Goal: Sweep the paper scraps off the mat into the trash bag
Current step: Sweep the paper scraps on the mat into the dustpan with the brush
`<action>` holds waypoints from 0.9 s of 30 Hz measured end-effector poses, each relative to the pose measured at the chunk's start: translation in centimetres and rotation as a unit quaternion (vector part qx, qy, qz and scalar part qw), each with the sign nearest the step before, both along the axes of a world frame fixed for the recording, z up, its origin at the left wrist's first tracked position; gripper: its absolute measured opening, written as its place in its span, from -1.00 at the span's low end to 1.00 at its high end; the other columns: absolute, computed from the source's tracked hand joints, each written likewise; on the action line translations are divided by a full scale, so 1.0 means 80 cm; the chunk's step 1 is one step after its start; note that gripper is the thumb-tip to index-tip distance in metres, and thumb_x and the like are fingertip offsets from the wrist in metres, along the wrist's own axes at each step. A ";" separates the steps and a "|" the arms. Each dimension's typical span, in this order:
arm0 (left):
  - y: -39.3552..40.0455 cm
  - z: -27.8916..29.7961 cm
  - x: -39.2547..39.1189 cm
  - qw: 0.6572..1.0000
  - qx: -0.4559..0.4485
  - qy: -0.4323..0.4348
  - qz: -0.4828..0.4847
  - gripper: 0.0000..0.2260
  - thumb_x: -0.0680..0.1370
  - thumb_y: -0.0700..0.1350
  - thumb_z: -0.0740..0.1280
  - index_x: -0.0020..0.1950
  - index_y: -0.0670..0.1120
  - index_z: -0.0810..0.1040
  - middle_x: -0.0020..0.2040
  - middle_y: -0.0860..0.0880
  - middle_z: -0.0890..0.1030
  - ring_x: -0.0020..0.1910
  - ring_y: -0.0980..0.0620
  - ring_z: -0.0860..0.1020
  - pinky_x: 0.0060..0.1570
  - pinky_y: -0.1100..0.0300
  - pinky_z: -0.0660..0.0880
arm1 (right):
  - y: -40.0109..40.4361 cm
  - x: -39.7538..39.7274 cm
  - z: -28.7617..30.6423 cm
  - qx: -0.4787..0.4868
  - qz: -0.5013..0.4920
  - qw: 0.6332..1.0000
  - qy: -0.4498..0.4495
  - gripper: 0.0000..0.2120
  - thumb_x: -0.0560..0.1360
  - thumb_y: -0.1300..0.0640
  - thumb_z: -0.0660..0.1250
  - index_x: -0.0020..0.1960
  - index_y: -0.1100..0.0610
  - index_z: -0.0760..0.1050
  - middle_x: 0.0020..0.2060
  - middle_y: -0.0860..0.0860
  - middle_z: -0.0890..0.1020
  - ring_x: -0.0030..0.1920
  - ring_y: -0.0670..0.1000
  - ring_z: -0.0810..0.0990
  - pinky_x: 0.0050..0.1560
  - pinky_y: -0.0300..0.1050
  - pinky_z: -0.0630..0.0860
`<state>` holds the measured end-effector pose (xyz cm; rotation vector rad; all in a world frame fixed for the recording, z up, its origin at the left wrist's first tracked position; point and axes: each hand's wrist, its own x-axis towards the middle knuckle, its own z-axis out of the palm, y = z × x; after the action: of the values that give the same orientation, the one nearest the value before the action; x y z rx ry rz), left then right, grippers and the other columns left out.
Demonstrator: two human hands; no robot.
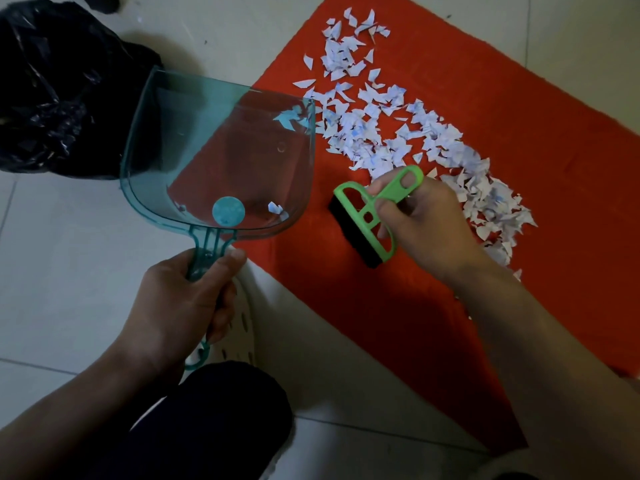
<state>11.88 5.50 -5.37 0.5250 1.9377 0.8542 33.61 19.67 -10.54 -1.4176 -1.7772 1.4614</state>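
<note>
Left hand (pixel 180 299): gripped the teal dustpan (pixel 221 157) handle, pan at the mat's (pixel 398 323) left edge.
Right hand (pixel 426 223): clamped on the green brush (pixel 374 213).
Paper scraps (pixel 398 133): strewn mid-mat.
Trash bag (pixel 59 88): off-mat, apparently open.

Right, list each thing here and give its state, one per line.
Dustpan: lifted, tilted, a few scraps inside.
Left hand: grips the dustpan handle.
Green brush: held over the mat.
Right hand: grips the brush handle.
Paper scraps: mostly spread on the mat.
Red mat: flat on the floor.
Trash bag: crumpled beside the mat.
</note>
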 end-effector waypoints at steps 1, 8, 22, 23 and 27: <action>0.000 0.000 0.000 1.000 0.000 0.000 0.000 -0.69 0.55 -0.02 0.37 -0.23 -0.23 0.47 -0.47 -0.13 0.42 -0.56 -0.03 0.32 -0.60 0.22 0.30 | 0.003 0.005 0.001 0.003 -0.010 1.000 -0.010 -0.86 0.56 0.27 0.27 -0.01 0.05 0.54 -0.23 0.00 0.62 -0.35 -0.03 0.62 -0.33 -0.20 0.55; 0.000 -0.001 0.001 1.000 -0.003 0.001 -0.003 -0.70 0.55 -0.02 0.37 -0.22 -0.23 0.47 -0.47 -0.12 0.42 -0.55 -0.03 0.33 -0.58 0.22 0.31 | 0.030 0.037 0.015 0.035 -0.069 0.996 -0.039 -0.85 0.58 0.26 0.25 0.04 0.05 0.52 -0.15 0.07 0.64 -0.32 0.00 0.65 -0.32 -0.09 0.62; -0.003 -0.004 0.004 1.000 0.007 -0.012 -0.018 -0.69 0.54 0.00 0.39 -0.24 -0.20 0.46 -0.45 -0.15 0.43 -0.53 -0.04 0.32 -0.58 0.21 0.29 | 0.016 0.046 0.012 0.059 -0.050 0.995 -0.057 -0.83 0.56 0.29 0.28 0.01 0.04 0.55 -0.18 -0.01 0.61 -0.33 -0.02 0.63 -0.35 -0.09 0.60; -0.003 -0.004 0.005 1.000 0.008 -0.014 -0.020 -0.68 0.54 0.01 0.39 -0.24 -0.21 0.46 -0.44 -0.16 0.42 -0.54 -0.04 0.32 -0.58 0.21 0.29 | 0.016 0.049 0.015 0.066 -0.057 0.995 -0.052 -0.82 0.56 0.30 0.27 0.01 0.05 0.55 -0.18 0.01 0.61 -0.33 -0.02 0.63 -0.35 -0.08 0.60; -0.003 -0.003 0.005 0.999 0.010 -0.020 -0.028 -0.66 0.53 0.02 0.39 -0.22 -0.24 0.46 -0.43 -0.19 0.42 -0.54 -0.04 0.32 -0.57 0.20 0.29 | 0.007 0.043 0.020 0.045 -0.015 0.997 -0.058 -0.79 0.56 0.28 0.28 -0.04 -0.02 0.55 -0.22 0.02 0.63 -0.30 0.04 0.64 -0.37 -0.06 0.58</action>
<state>12.30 5.23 -5.65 0.5678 1.8711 0.8433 37.05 20.26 -8.97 -1.5029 -1.8596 1.2900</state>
